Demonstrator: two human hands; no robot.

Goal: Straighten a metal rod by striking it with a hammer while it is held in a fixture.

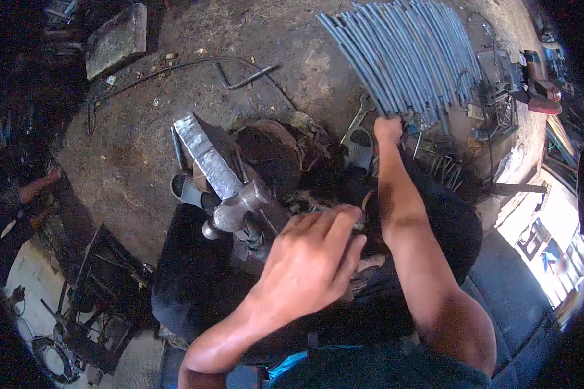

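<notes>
In the head view, at one o'clock, a wide row of long, thin metal rods (405, 58), blue-grey, round and mostly straight, lying close together side by side on the rough brown floor (169, 68), like pencils spread out in a fan. At two o'clock, right by the near ends of these rods, the right hand (388, 129), at the end of a stretched-out arm, with fingers curled up tight like a fist; cannot tell for sure if grasping a rod. Just below the middle, toward six o'clock, the left hand (311, 259), back side up, with fingers loosely bent; cannot tell if holding anything, with the palm hidden. At ten o'clock, a long metal block (211, 155), with a flat, shiny, scratched silver top and straight sides. At nine o'clock, by the low end of this block, a smooth grey metal lump (237, 211) with rounded knobs. At eleven o'clock, close to the middle, a fat, round, dark brown stump (266, 152) with a rough top. At one o'clock, near the right hand, a grey metal wrench (357, 117). Between ten and eleven o'clock, far off, a thick, grainy grey slab (117, 42).
</notes>
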